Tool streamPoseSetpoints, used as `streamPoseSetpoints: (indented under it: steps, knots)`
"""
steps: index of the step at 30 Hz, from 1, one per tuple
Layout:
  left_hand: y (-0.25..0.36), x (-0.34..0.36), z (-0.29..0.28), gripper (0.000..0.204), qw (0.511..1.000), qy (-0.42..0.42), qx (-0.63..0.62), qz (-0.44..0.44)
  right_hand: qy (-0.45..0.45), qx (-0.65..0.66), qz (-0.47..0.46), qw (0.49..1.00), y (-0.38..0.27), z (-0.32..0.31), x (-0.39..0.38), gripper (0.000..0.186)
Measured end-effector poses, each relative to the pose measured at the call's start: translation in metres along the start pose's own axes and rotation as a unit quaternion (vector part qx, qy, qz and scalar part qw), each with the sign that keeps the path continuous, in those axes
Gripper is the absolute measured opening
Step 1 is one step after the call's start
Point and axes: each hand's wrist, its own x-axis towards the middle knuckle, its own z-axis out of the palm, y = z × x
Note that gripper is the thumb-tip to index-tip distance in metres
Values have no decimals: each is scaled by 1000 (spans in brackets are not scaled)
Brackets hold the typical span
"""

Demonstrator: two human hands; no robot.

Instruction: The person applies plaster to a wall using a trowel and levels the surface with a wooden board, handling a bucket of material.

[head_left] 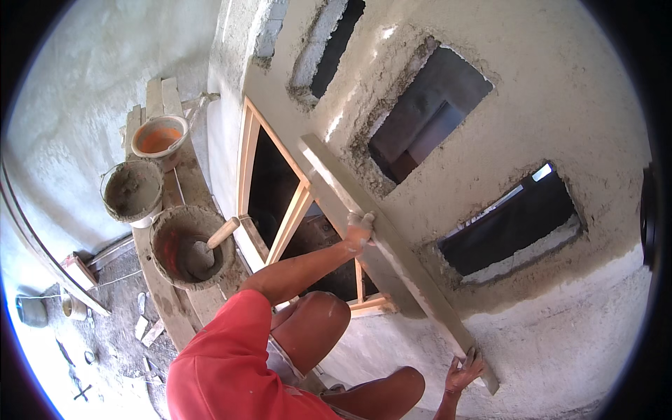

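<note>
A long, straight, plaster-smeared screed board (413, 276) lies slantwise against the plastered wall (588, 105), running from the upper middle down to the lower right. My left hand (360, 232) is closed around its edge near the middle. Close to the board's lower end, my right hand (465, 372) grips it with bent fingers. Behind my left forearm is a light wooden window frame (299, 210) set in the wall, partly covered by the board and my arm.
Scaffold planks (164, 294) at left carry a large mortar bucket (159, 241) with a wooden-handled trowel (222, 233) in it, a grey-filled bucket (133, 190) and an orange-lined bucket (159, 140). Rough-edged openings pierce the wall. Debris and pails lie on the ground below.
</note>
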Motion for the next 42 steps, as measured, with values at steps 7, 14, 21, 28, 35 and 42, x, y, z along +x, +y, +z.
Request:
streamPoseSetpoints:
  steps: [7,14,21,28,35,42]
  knots:
    - [54,9,42,41,983,-14,91,162,-22,10,54,998,-25,18,-4,58]
    - [125,20,86,46,882,59,249,396,21,36,104,994,-52,7,28,60]
    - [215,34,132,47,922,14,166,349,80,-28,125,988,-54,-28,84,58]
    - [292,23,155,53,960,-57,67,266,133,-32,72,988,-50,-68,140,54]
    - [209,28,146,69,951,3,141,276,136,-46,65,987,-22,-45,94,53]
    - [276,7,174,69,948,-29,147,281,142,-24,89,986,-30,-78,131,54]
